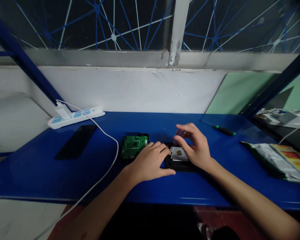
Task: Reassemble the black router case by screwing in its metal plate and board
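Note:
My right hand (196,145) pinches a small screwdriver (180,132) by its purplish, see-through handle. Its thin shaft points down at the left part of a black device housing (181,165), where a silver metal plate (182,154) with a tan square lies. The exact spot the tip touches is hard to make out. My left hand (152,161) lies palm down at the housing's left edge, fingers stretched out and thumb apart, close to the shaft. Just left of it is a green circuit board (135,146) in a black shell, partly blurred out in the picture.
On the blue table (150,193), a black phone-like slab (76,141) lies left beside a white cable (115,141). Behind it is a power strip (77,116). To the right are a green-and-black screwdriver (223,130) and a foil packet (277,160). A wall closes the back.

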Demonstrator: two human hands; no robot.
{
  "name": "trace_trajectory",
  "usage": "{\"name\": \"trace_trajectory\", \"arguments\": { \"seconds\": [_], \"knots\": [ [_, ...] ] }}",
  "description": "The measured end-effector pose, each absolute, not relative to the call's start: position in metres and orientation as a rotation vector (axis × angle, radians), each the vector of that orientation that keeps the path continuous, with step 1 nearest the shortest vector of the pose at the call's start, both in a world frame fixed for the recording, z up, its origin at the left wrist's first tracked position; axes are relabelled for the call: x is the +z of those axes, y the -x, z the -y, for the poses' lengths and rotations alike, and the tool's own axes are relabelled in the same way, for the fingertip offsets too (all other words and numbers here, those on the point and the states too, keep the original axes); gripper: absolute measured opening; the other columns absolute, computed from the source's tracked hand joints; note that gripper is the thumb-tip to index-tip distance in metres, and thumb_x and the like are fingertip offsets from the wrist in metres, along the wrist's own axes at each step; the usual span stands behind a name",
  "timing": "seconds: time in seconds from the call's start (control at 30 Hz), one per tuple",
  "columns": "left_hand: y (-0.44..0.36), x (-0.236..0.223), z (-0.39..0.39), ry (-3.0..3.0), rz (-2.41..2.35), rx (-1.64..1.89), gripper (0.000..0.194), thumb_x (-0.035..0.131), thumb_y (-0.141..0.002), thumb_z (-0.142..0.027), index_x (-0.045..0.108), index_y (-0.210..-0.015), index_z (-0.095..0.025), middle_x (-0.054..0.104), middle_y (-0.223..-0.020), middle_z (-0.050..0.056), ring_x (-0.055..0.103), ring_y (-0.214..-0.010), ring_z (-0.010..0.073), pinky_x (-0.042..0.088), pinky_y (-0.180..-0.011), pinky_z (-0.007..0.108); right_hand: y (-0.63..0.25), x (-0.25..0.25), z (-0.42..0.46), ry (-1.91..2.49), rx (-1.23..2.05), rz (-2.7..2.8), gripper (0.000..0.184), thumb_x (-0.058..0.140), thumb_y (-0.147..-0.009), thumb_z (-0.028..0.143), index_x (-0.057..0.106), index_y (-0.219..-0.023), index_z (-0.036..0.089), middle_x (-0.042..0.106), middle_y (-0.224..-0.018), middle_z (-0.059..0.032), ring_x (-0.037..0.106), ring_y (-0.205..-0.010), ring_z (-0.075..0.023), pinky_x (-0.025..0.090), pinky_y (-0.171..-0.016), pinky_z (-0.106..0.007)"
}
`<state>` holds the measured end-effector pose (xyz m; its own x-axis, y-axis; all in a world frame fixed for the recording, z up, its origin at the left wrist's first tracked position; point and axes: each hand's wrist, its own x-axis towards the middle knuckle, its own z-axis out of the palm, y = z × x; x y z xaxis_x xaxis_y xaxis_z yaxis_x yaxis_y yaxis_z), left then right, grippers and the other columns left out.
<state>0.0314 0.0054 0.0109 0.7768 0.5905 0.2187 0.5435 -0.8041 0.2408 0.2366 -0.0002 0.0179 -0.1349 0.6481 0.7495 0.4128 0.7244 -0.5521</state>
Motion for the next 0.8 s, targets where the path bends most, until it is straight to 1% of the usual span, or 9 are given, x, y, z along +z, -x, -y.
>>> {"name": "trace_trajectory", "arguments": {
  "seconds": [0.07, 0.13, 0.27, 0.33, 0.4, 0.5, 0.57, 0.67, 0.8],
  "knots": [
    [-0.0315, 0.0101, -0.0055, -2.815, -0.906, 0.425, 0.05, 0.074, -0.082, -0.06, 0.063, -0.111, -0.02, 0.067, -0.114, 0.006, 0.061, -0.107, 0.0287, 0.045, -0.096, 0.045, -0.2363, 0.0195, 0.0014, 0.849, 0.204, 1.764, 0.043, 0.067, -0.09, 0.018, 0.059, -0.13, 0.032, 0.057, -0.097, -0.0033, 0.061, -0.08, -0.0161, 0.06, -0.068, -0.035],
    [-0.0314, 0.009, -0.006, -2.815, -0.905, 0.425, 0.049, 0.073, -0.083, -0.06, 0.063, -0.111, -0.02, 0.067, -0.114, 0.006, 0.061, -0.107, 0.0288, 0.045, -0.096, 0.045, -0.2365, 0.0223, 0.0037, 0.861, 0.202, 1.778, 0.041, 0.063, -0.092, 0.02, 0.058, -0.132, 0.032, 0.058, -0.101, -0.005, 0.064, -0.085, -0.0179, 0.061, -0.07, -0.036],
    [-0.031, 0.0078, -0.0073, -2.817, -0.89, 0.442, 0.049, 0.072, -0.083, -0.06, 0.063, -0.111, -0.021, 0.066, -0.116, 0.006, 0.06, -0.109, 0.0281, 0.045, -0.097, 0.045, -0.2374, 0.0275, 0.0081, 0.871, 0.256, 1.815, 0.045, 0.045, -0.1, 0.019, 0.05, -0.142, 0.034, 0.062, -0.125, -0.0079, 0.068, -0.103, -0.0213, 0.061, -0.086, -0.043],
    [-0.0308, 0.008, -0.0075, -2.814, -0.889, 0.447, 0.049, 0.072, -0.083, -0.06, 0.063, -0.111, -0.021, 0.066, -0.115, 0.006, 0.06, -0.108, 0.0278, 0.046, -0.096, 0.044, -0.2371, 0.0282, 0.0085, 0.861, 0.225, 1.825, 0.05, 0.042, -0.101, 0.016, 0.045, -0.146, 0.036, 0.066, -0.122, -0.006, 0.068, -0.105, -0.0205, 0.059, -0.09, -0.043],
    [-0.0308, 0.0083, -0.0073, -2.813, -0.886, 0.453, 0.048, 0.072, -0.084, -0.06, 0.063, -0.11, -0.021, 0.066, -0.115, 0.006, 0.06, -0.107, 0.0276, 0.046, -0.095, 0.044, -0.2364, 0.0274, 0.0077, 0.853, 0.168, 1.821, 0.053, 0.046, -0.099, 0.014, 0.044, -0.147, 0.038, 0.067, -0.11, -0.0045, 0.069, -0.096, -0.0189, 0.059, -0.086, -0.041],
    [-0.0306, 0.0081, -0.0073, -2.821, -0.889, 0.463, 0.047, 0.071, -0.084, -0.06, 0.063, -0.11, -0.021, 0.066, -0.114, 0.006, 0.061, -0.107, 0.0278, 0.047, -0.095, 0.044, -0.2357, 0.0254, 0.0053, 0.865, 0.093, 1.801, 0.05, 0.059, -0.096, 0.018, 0.051, -0.141, 0.038, 0.06, -0.097, -0.0035, 0.063, -0.08, -0.0169, 0.06, -0.073, -0.037],
    [-0.0305, 0.0071, -0.0076, -2.824, -0.892, 0.465, 0.048, 0.071, -0.084, -0.06, 0.063, -0.11, -0.021, 0.066, -0.114, 0.006, 0.061, -0.107, 0.0279, 0.047, -0.096, 0.045, -0.2359, 0.0248, 0.0041, 0.866, 0.063, 1.801, 0.047, 0.064, -0.093, 0.021, 0.055, -0.136, 0.036, 0.057, -0.094, -0.0032, 0.061, -0.078, -0.0168, 0.06, -0.068, -0.035],
    [-0.0304, 0.0059, -0.0082, -2.825, -0.891, 0.457, 0.047, 0.07, -0.084, -0.06, 0.064, -0.11, -0.021, 0.066, -0.113, 0.006, 0.061, -0.107, 0.0282, 0.046, -0.097, 0.046, -0.2364, 0.0245, 0.004, 0.856, 0.105, 1.825, 0.044, 0.061, -0.095, 0.023, 0.054, -0.137, 0.035, 0.057, -0.101, -0.0055, 0.062, -0.087, -0.0187, 0.061, -0.07, -0.036],
    [-0.0312, 0.0072, -0.0077, -2.838, -0.905, 0.434, 0.047, 0.07, -0.084, -0.061, 0.064, -0.106, -0.021, 0.066, -0.112, 0.007, 0.061, -0.106, 0.0283, 0.046, -0.097, 0.046, -0.2365, 0.023, 0.0053, 0.853, 0.238, 1.858, 0.049, 0.047, -0.1, 0.02, 0.044, -0.147, 0.034, 0.059, -0.121, -0.0089, 0.065, -0.101, -0.0201, 0.061, -0.079, -0.039]
  ]
}}
